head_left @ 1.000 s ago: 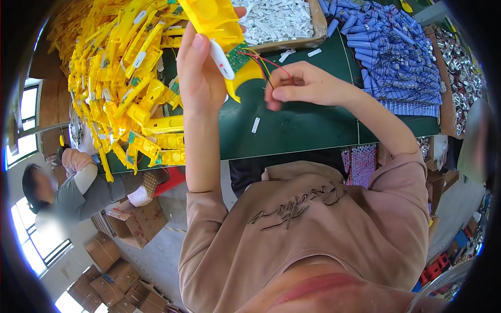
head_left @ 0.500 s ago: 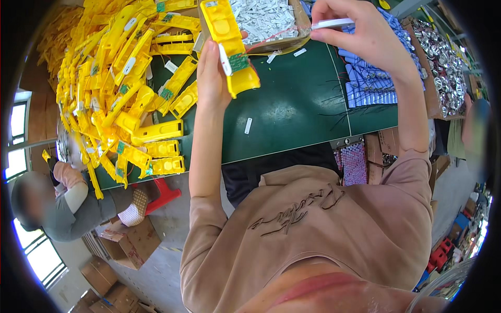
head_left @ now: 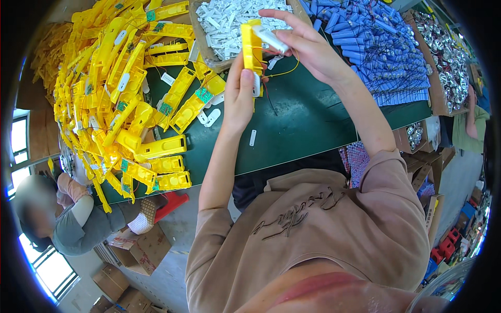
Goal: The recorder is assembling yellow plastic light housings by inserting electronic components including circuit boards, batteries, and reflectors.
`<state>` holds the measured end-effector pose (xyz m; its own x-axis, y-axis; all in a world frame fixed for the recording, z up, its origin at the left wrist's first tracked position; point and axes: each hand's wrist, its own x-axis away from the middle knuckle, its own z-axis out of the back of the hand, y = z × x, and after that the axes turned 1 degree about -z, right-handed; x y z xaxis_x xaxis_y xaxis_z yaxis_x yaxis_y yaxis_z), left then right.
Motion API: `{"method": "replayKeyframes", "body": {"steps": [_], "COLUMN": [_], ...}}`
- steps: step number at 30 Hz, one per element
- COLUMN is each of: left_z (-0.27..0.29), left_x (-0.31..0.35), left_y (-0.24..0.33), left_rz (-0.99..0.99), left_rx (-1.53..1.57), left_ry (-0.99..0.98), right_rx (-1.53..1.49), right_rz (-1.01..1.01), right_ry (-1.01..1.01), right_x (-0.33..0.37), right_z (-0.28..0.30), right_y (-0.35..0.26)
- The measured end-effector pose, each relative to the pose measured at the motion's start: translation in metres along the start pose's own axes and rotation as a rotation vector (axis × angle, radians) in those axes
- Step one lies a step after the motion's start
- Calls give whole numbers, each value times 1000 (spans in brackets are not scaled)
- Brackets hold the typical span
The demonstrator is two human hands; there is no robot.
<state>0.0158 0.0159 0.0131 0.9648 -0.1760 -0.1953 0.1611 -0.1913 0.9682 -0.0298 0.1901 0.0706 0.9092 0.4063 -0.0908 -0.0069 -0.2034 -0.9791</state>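
Observation:
My left hand grips a yellow plastic housing, now turned edge-on over the bench. A white piece shows beside my left thumb, at the housing's lower part. My right hand pinches a white plastic strip between thumb and fingers, its index finger stretched out above. The strip lies against or just beside the upper part of the housing; I cannot tell whether they touch. Thin red, yellow and black wires hang from the housing below my right hand. The green circuit board on the housing is hidden.
A heap of yellow housings covers the left of the green bench. Behind my hands stands a box of small white parts. Blue wired cylinders are piled at right, beside a box of shiny metal parts. A person sits at left.
My right hand has come left and down with the white strip to the yellow housing. My left hand has moved right and turned the housing edge-on.

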Motion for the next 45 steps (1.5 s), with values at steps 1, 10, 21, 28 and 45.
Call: {"method": "replayKeyframes", "body": {"steps": [1,10,21,28,45], "left_z": [-3,-9,2,-6,-10], "left_x": [0,11,4,0,5], "left_y": [0,-6,5,-2,-14], "left_rz": [-25,-71,252,198,-103], "left_rx": [-82,-459,458,278,-113], "left_ry": [-26,-177,-78,-43,84], "right_rx": [14,671,80,-67,693], "right_rz": [-8,532,155,111,387], "right_ry": [79,616,-86,7,396], "right_x": [-2,-1,5,4,11], "right_z": [2,-12,0,-8,-21], "right_y": [5,14,41,51,56]}}
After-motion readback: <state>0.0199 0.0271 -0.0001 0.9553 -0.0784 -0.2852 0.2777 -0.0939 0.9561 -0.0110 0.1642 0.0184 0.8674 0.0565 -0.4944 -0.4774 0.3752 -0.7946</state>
